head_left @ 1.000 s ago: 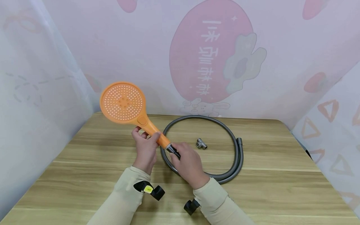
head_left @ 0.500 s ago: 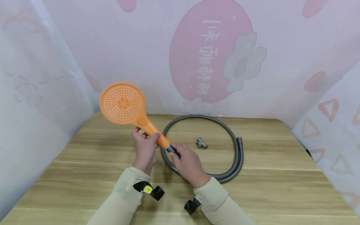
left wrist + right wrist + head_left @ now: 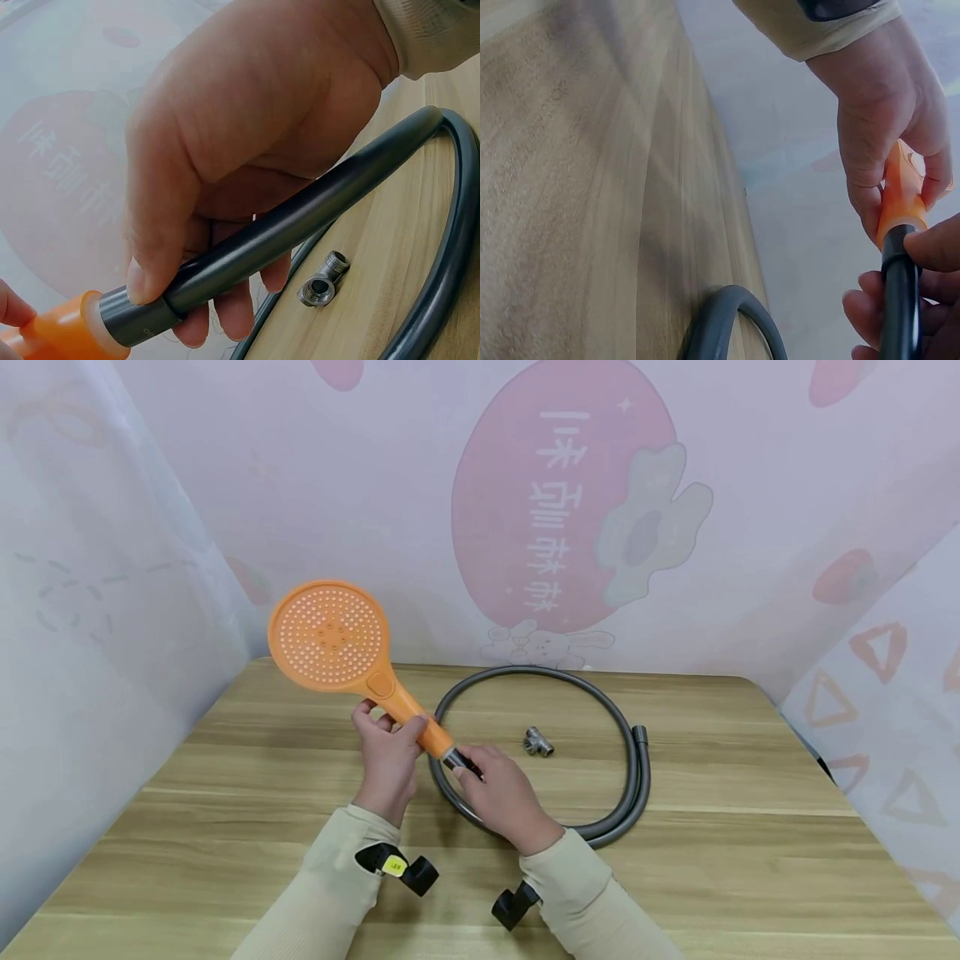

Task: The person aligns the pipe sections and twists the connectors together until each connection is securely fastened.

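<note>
An orange shower head (image 3: 330, 635) is held above the table, its nozzle face toward the head camera. My left hand (image 3: 388, 764) grips its handle (image 3: 904, 187) between thumb and fingers. At the handle's lower end, my right hand (image 3: 510, 797) pinches the dark metal collar (image 3: 135, 315) of a grey shower hose (image 3: 300, 217). The collar meets the pale ring at the handle's end; how far it is threaded on cannot be seen. From there the hose runs under my right palm and down into a loop on the table.
Inside the hose loop lies a small metal tee fitting (image 3: 537, 742). The hose's free end (image 3: 639, 737) lies at the loop's right side. Printed curtains stand behind the wooden table (image 3: 750, 860) and at both sides.
My right hand has turned slightly, its thumb shifting on the collar. My left hand and the shower head stay almost in place.
</note>
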Available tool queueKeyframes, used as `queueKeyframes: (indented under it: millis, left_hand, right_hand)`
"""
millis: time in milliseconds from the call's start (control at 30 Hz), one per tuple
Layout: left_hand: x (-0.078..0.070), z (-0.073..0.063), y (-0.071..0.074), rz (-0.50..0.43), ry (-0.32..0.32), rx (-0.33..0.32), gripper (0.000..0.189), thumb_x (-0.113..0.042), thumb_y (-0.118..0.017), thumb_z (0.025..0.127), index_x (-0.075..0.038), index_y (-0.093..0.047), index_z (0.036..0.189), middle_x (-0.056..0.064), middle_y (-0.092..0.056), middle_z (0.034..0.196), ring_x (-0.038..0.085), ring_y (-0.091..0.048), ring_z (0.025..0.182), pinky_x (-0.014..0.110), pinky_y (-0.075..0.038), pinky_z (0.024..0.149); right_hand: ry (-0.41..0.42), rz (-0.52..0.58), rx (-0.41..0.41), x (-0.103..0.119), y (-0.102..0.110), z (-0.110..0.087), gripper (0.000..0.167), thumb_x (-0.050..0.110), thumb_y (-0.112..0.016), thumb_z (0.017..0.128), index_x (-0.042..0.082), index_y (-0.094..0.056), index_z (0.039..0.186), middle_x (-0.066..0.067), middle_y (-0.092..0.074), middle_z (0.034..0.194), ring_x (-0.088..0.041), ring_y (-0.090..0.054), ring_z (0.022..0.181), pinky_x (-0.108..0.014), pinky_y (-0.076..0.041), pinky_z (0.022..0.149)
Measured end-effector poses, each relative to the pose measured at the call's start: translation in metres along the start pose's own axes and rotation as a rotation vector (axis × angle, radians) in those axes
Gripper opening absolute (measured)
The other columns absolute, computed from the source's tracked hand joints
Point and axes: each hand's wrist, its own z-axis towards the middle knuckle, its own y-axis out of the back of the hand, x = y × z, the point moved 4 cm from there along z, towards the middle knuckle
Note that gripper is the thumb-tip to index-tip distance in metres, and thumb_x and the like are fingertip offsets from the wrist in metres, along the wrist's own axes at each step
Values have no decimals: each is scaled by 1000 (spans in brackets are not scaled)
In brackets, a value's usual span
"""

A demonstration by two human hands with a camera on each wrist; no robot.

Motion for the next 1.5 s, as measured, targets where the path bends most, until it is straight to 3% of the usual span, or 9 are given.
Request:
queueKeyframes:
  millis: [233, 533, 900, 1167, 1333, 1500]
  left_hand:
    - [1, 1, 1, -8, -5, -3, 74, 11, -55, 85, -16, -11, 138, 15, -41, 118, 26, -59, 98, 33, -54, 77]
    - [0, 1, 0, -11, -11, -3, 74, 12, -56, 85, -16, -12, 137, 15, -41, 117, 28, -59, 97, 32, -55, 75]
    - [-1, -1, -1, -3, -15, -11, 73, 11, -56, 85, -15, -12, 137, 14, -42, 116, 25, -59, 94, 31, -55, 75]
    - [0, 0, -1, -4, -14, -16, 73, 11, -57, 85, -15, -13, 137, 14, -42, 116, 26, -58, 96, 31, -55, 74]
    - [0, 0, -1, -3, -12, -18, 73, 11, -57, 85, -15, -12, 137, 14, -42, 115, 23, -59, 93, 31, -55, 73]
    - [0, 0, -1, -11, -12, -15, 73, 11, -57, 85, -15, -12, 137, 14, -42, 116, 30, -58, 99, 31, -55, 74]
  right_hand:
    - [-8, 2, 1, 0, -1, 0, 35, 18, -55, 98, 1, -60, 128, -12, -64, 117, -19, -60, 92, -36, -51, 80]
    - [-7, -73, -102, 1, 3, -1, 33, 19, -64, 90, 7, -65, 120, -7, -64, 103, -17, -60, 85, -29, -50, 71]
    - [86, -214, -244, 9, 5, -7, 29, 22, -74, 84, 9, -68, 109, -7, -65, 100, -19, -61, 87, -33, -52, 71]
    - [181, -342, -348, 12, 2, -9, 26, 19, -78, 80, 11, -69, 102, -3, -65, 96, -16, -62, 81, -30, -50, 62]
    - [214, -356, -387, 12, 1, -10, 26, 16, -80, 78, 11, -69, 101, -2, -65, 94, -16, -62, 79, -28, -48, 59]
    - [230, -361, -401, 12, 1, -10, 24, 16, -79, 78, 11, -69, 100, -3, -65, 93, -16, -62, 76, -28, -48, 58]
